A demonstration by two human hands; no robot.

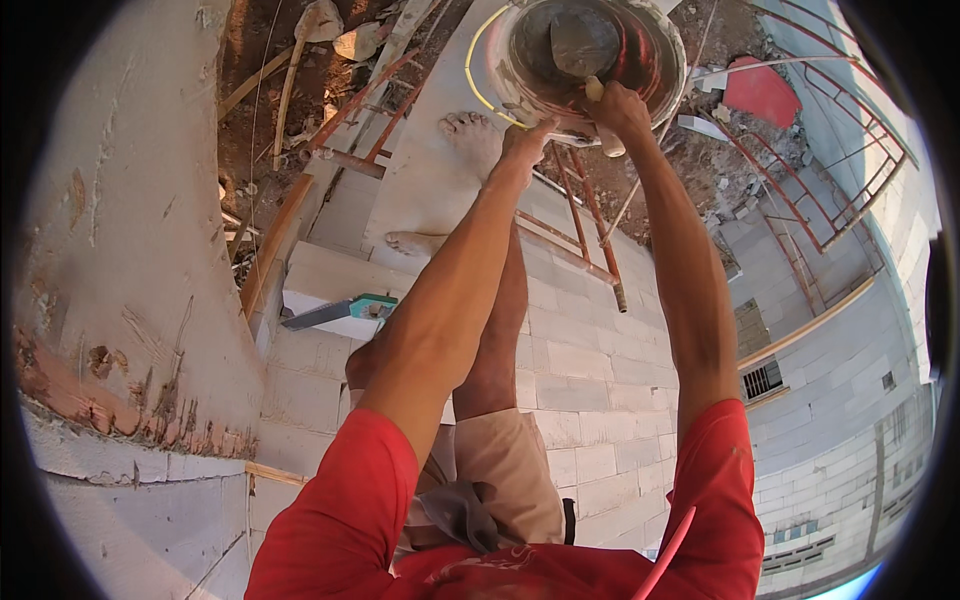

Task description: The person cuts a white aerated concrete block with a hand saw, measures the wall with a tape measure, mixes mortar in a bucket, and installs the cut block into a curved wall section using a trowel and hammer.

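A round, mortar-smeared bucket is placed ahead of the person, with a grey metal trowel laid inside. The trowel's handle is held by the bare right hand at the near rim; the bare left hand is set left of it, also at that rim. Left of the bucket, a bare foot is planted on a pale flat board. Nearer, left of the legs, a teal-handled metal handsaw is rested against or on a pale rectangular block. Rubble ground, with a flat red piece on it, is seen right of the bucket. The far left is occupied by a grey plastered wall.
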